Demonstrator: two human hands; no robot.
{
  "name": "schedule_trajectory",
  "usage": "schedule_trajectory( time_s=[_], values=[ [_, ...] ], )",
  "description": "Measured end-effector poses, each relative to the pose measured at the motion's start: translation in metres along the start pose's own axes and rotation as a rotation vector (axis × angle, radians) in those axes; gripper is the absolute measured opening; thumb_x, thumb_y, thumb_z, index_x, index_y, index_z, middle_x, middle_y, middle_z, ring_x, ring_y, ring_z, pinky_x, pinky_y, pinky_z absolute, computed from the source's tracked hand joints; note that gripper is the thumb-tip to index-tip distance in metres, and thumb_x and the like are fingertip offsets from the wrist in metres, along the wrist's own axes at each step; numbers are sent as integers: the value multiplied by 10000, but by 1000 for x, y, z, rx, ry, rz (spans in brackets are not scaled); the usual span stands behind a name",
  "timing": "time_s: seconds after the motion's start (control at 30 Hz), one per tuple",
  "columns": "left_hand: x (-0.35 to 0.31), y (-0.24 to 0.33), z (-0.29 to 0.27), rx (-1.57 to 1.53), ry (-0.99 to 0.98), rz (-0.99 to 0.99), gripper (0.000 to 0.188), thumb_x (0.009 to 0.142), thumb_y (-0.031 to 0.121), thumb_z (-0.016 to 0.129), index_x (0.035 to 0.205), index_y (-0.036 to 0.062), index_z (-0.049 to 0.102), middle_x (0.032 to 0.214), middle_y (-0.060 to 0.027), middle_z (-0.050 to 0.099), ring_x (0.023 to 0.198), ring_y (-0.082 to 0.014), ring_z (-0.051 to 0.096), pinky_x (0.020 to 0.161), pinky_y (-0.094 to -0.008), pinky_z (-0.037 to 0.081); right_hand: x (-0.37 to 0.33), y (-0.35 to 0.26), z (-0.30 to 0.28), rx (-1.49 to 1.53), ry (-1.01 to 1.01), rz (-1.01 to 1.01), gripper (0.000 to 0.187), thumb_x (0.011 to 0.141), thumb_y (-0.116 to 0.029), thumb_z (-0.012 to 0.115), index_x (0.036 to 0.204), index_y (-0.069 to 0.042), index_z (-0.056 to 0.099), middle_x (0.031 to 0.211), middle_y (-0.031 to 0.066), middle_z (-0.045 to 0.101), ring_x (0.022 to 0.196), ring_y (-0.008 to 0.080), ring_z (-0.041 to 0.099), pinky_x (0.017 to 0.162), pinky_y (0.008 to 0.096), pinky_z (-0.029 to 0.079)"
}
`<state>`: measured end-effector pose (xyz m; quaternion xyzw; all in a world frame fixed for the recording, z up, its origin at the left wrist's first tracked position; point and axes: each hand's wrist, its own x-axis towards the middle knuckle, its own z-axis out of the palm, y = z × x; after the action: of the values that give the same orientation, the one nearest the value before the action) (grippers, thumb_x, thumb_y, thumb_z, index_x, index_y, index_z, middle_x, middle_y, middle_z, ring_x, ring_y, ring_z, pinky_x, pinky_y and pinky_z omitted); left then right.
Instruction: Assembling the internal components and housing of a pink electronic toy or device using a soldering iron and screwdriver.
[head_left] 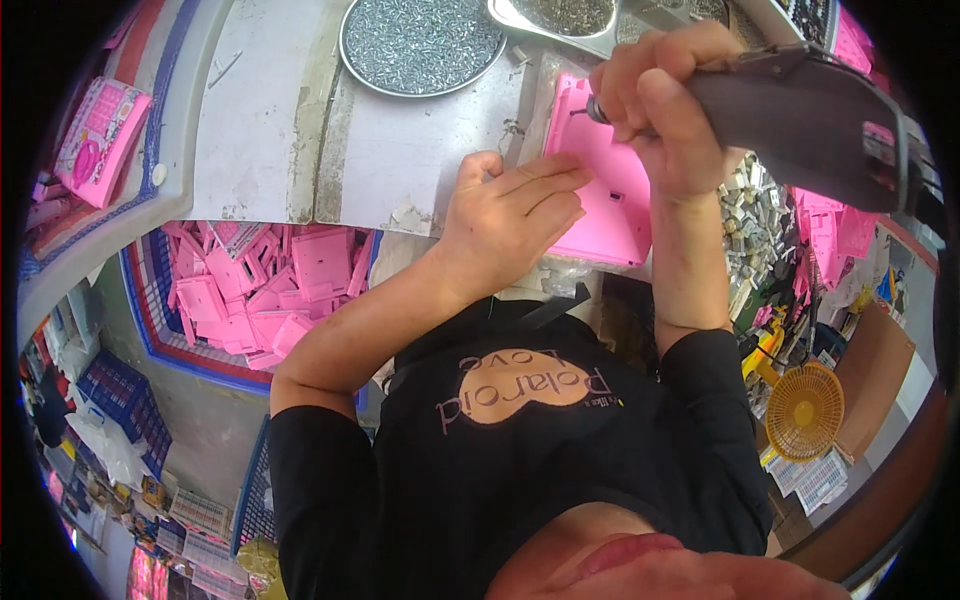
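Observation:
A pink plastic panel (pixel 612 225) with small holes lies at the table's near edge, a clear plastic bag partly beneath it. My left hand (pixel 510 215) rests on its left side, fingers stretched out and holding nothing. In my right hand (pixel 672 110) is a black power screwdriver (pixel 800 120), gripped around its front end and lying almost level. Its thin bit (pixel 578 112) points left, close over the panel's far left corner. Whether the tip touches a screw there cannot be made out.
Beyond my hands stands a round metal tray (pixel 420 94) of small screws (pixel 425 42), with another metal tray (pixel 497 14) beside it. Below left, a blue basket (pixel 140 310) holds pink parts (pixel 250 285). Small metal pieces (pixel 755 245) are heaped at right, near a round yellow grille (pixel 805 412).

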<state>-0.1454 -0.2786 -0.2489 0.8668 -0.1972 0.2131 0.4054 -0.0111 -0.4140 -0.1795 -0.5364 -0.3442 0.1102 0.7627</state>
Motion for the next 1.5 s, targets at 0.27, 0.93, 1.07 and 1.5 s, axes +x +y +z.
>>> schedule_trajectory(
  time_s=[0.27, 0.93, 1.07, 1.5],
  values=[
    [-2, -4, 4, -115, 24, -43, 77, 845, 170, 742, 895, 140, 693, 1091, 11, 756, 1066, -140, 696, 828, -387, 372, -7, 6, 0, -85, 47, -56, 128, 923, -18, 570, 1022, -46, 494, 651, 53, 464, 533, 145, 434, 517, 320, 387],
    [-1, -11, -28, -53, 55, 87, 144, 810, 157, 803, 920, 139, 712, 949, 15, 746, 951, -158, 719, 1157, -501, 271, -36, -61, 42, 84, -155, -46, 216, 937, -233, 595, 1058, -104, 471, 669, -1, 500, 509, 125, 438, 558, 336, 408],
    [28, -50, -56, -4, 84, 61, 155, 801, 164, 801, 933, 143, 723, 1072, 23, 731, 1046, -167, 681, 1078, -450, 337, -41, -56, 48, 1, -25, -43, 240, 929, -231, 611, 1063, -93, 466, 676, 9, 496, 510, 128, 438, 564, 337, 411],
    [62, -109, -63, 606, 35, -233, 177, 848, 238, 692, 771, 81, 718, 919, -108, 667, 968, -304, 603, 933, -521, 386, -48, -31, 50, -111, -97, 103, 191, 938, -117, 648, 920, -79, 462, 653, 46, 514, 522, 121, 461, 531, 313, 404]
  ],
)
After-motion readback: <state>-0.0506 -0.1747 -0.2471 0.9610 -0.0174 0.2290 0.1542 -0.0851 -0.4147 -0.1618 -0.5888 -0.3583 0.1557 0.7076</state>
